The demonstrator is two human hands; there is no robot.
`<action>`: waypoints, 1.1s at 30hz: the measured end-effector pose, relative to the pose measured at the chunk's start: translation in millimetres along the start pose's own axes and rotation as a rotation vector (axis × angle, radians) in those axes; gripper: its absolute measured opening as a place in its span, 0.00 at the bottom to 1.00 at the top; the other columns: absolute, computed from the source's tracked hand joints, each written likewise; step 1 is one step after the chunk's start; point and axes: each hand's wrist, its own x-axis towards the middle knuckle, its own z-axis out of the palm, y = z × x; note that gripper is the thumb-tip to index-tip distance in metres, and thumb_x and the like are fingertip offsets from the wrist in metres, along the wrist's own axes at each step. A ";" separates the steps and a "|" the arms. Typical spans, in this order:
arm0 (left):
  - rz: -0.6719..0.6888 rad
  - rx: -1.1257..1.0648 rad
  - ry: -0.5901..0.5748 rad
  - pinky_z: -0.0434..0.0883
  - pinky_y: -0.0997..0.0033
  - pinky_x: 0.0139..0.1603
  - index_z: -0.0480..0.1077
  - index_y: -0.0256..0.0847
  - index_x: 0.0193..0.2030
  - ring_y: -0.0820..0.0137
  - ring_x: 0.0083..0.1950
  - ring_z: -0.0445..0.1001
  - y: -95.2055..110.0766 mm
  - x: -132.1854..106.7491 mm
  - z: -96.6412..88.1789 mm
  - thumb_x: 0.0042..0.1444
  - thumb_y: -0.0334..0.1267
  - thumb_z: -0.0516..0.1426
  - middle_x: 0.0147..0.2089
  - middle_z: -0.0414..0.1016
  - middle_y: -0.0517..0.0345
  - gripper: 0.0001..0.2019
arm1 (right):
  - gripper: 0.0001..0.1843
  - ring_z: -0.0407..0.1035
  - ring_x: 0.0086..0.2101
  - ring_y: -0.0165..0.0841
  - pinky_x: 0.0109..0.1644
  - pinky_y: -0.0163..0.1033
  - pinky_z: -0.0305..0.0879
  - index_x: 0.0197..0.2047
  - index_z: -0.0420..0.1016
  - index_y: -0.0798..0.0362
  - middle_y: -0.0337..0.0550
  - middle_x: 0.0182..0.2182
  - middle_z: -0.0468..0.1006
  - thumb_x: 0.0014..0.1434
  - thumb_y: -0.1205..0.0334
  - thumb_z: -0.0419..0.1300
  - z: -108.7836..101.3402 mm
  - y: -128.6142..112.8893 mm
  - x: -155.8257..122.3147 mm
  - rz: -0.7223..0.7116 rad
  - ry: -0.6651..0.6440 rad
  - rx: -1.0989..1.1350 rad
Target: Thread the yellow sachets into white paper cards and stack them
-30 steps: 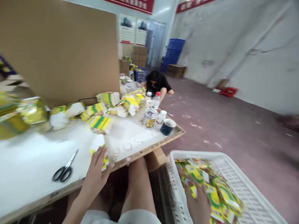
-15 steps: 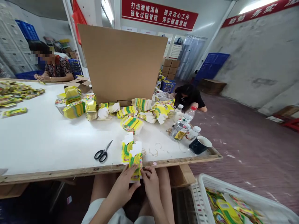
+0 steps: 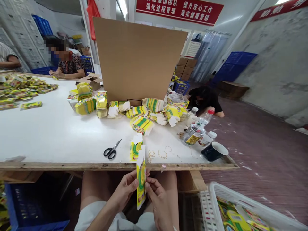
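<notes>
Between my hands, just off the table's front edge, a yellow and green printed carton (image 3: 141,179) stands tilted on its narrow side, a white flap at its top. My left hand (image 3: 127,187) grips its left face with thumb and fingers. On its right side my right hand (image 3: 156,192) pinches the edge; part of those fingers is hidden. Another flat yellow carton (image 3: 135,149) with a white flap lies on the table right behind. Black-handled scissors (image 3: 112,150) lie to the left, and thin rubber bands (image 3: 162,154) to the right.
Bundles of cartons (image 3: 141,125) line the table (image 3: 72,141) before a tall cardboard sheet (image 3: 139,61). A dark mug (image 3: 214,152) and bottles (image 3: 208,138) stand at the right corner. A white basket (image 3: 240,192) of packs is at lower right. Co-workers sit at far left; another person crouches behind.
My hands have lifted the carton off the table edge and turned it onto its narrow side. The view has shifted left, bringing a blue crate in at lower left.
</notes>
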 end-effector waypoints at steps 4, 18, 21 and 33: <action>0.060 0.070 0.141 0.73 0.62 0.51 0.78 0.37 0.46 0.56 0.48 0.79 -8.3 1.6 -4.6 0.52 0.49 0.65 0.44 0.83 0.45 0.20 | 0.20 0.73 0.32 0.36 0.38 0.38 0.71 0.33 0.79 0.54 0.44 0.29 0.81 0.47 0.46 0.72 4.3 -2.1 -0.4 -0.006 -0.017 -0.085; 0.102 0.426 -0.065 0.73 0.64 0.48 0.59 0.44 0.62 0.60 0.49 0.78 11.8 -6.0 6.1 0.59 0.42 0.60 0.47 0.79 0.48 0.25 | 0.28 0.74 0.44 0.41 0.48 0.42 0.71 0.59 0.66 0.47 0.48 0.44 0.79 0.57 0.51 0.65 -12.4 -41.3 -9.4 -0.224 -0.086 -0.308; 0.020 0.244 -0.153 0.72 0.69 0.41 0.64 0.44 0.52 0.64 0.42 0.79 13.5 -9.1 10.2 0.54 0.39 0.64 0.41 0.80 0.53 0.20 | 0.19 0.72 0.34 0.36 0.38 0.36 0.69 0.51 0.71 0.48 0.42 0.34 0.78 0.60 0.50 0.62 -18.7 -52.2 -10.1 -0.176 -0.165 -0.328; -0.004 0.365 -0.124 0.73 0.69 0.42 0.66 0.42 0.60 0.61 0.45 0.79 10.6 -1.4 12.8 0.55 0.40 0.64 0.49 0.79 0.47 0.25 | 0.19 0.70 0.31 0.35 0.33 0.36 0.66 0.46 0.73 0.50 0.43 0.32 0.76 0.58 0.46 0.63 -24.3 -68.8 -3.4 -0.282 0.017 -0.373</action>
